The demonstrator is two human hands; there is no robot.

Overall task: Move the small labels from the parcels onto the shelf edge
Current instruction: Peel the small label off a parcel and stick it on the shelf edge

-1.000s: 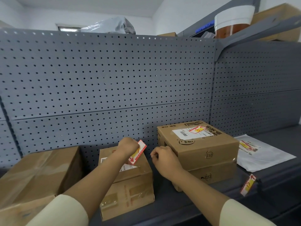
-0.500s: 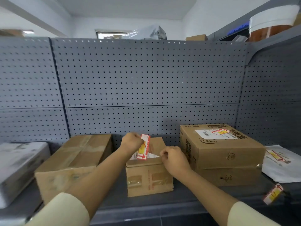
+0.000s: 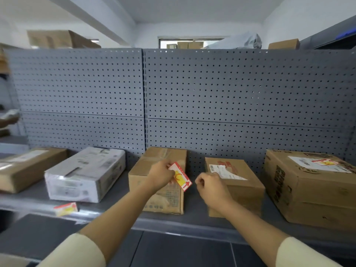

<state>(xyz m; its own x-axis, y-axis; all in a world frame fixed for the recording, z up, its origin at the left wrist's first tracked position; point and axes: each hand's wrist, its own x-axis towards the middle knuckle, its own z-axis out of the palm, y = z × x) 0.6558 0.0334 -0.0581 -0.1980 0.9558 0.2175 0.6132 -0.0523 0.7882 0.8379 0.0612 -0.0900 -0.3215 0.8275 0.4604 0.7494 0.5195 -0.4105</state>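
My left hand [image 3: 161, 175] pinches a small red, white and yellow label [image 3: 180, 176] in front of a plain cardboard parcel [image 3: 159, 180]. My right hand [image 3: 211, 186] is curled and holds nothing, just in front of a smaller parcel [image 3: 237, 186] that bears a white shipping label. Another small label [image 3: 66, 209] sticks on the grey shelf edge [image 3: 173, 223] at the left. The big parcel [image 3: 312, 187] at the right carries a small label [image 3: 323, 162] on its top.
A white box [image 3: 84, 174] and a flat brown parcel [image 3: 27, 168] lie further left on the shelf. Grey pegboard [image 3: 192, 97] backs the shelf. Boxes and a grey bag sit on top of the rack.
The view has swung left, showing more parcels at the left. My left hand carries the peeled label leftward, away from the small parcel; my right hand has come off that parcel.
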